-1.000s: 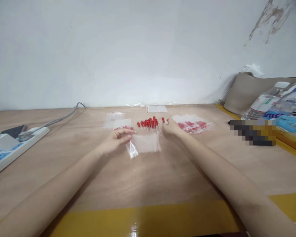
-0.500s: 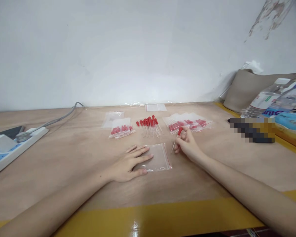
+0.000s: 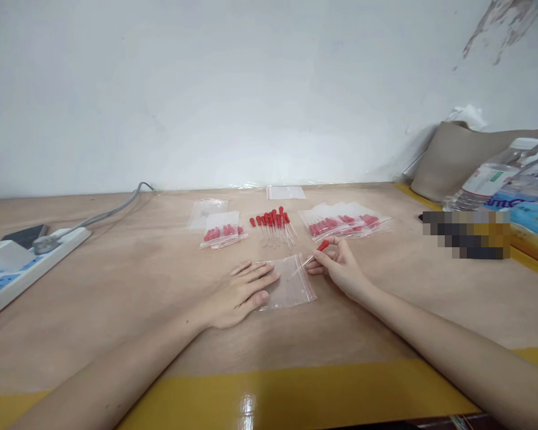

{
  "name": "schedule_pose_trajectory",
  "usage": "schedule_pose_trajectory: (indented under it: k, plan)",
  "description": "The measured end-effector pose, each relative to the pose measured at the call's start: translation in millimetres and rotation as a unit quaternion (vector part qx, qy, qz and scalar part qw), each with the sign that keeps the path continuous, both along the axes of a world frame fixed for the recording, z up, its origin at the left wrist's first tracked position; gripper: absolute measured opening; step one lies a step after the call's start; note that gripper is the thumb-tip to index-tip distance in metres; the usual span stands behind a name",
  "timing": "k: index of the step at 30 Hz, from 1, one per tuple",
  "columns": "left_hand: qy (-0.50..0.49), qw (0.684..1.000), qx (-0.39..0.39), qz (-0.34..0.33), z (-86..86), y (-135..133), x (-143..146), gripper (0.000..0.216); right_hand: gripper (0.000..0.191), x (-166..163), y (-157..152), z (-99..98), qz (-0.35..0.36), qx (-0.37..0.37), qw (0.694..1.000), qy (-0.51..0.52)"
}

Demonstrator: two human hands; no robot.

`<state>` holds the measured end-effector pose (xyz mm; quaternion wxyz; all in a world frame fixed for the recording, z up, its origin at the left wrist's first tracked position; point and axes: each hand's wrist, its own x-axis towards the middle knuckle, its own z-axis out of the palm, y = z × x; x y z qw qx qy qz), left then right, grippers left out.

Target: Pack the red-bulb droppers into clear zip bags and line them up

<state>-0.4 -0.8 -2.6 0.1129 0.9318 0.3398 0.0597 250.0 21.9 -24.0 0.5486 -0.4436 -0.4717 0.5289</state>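
My left hand (image 3: 240,295) lies flat with its fingers spread over the left part of a clear zip bag (image 3: 289,292). My right hand (image 3: 341,269) pinches a dropper (image 3: 323,245) by its red rubber bulb. The dropper's thin clear tube slants down to the left, with its tip at the bag's red-lined edge; I cannot tell how far inside it reaches. Behind the bag lies a pile of loose droppers (image 3: 273,221) with red bulbs. Bagged droppers (image 3: 345,221) lie overlapped beyond my right hand, and a smaller group of bagged droppers (image 3: 223,230) lies to the left.
Flat empty bags (image 3: 286,193) lie near the wall. At the left are a white power strip (image 3: 40,263) with a grey cable and a dark phone (image 3: 24,236). Water bottles (image 3: 484,179), a blue tissue pack (image 3: 535,221) and a beige bag (image 3: 439,161) stand at the right.
My right hand has brought the dropper left and tilted it lower, so its tip now meets the bag's edge. My left hand stays on the bag.
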Motion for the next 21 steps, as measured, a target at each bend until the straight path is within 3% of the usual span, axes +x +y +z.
schedule_pose_trajectory:
  k: [8,15,21]
  plan:
    - [-0.007,1.0,-0.001,0.01,-0.2,0.4,1.6,0.051,0.038,18.8,-3.3,7.0,0.157,0.027,0.987,-0.018]
    - [-0.02,1.0,0.006,0.002,-2.0,0.0,0.7,0.05,0.031,13.5,-4.8,2.9,0.301,0.039,0.953,-0.012]
    - [-0.048,0.999,0.005,-0.006,-3.2,1.4,0.0,0.05,0.031,14.0,-1.4,6.6,0.314,0.023,0.947,-0.064]
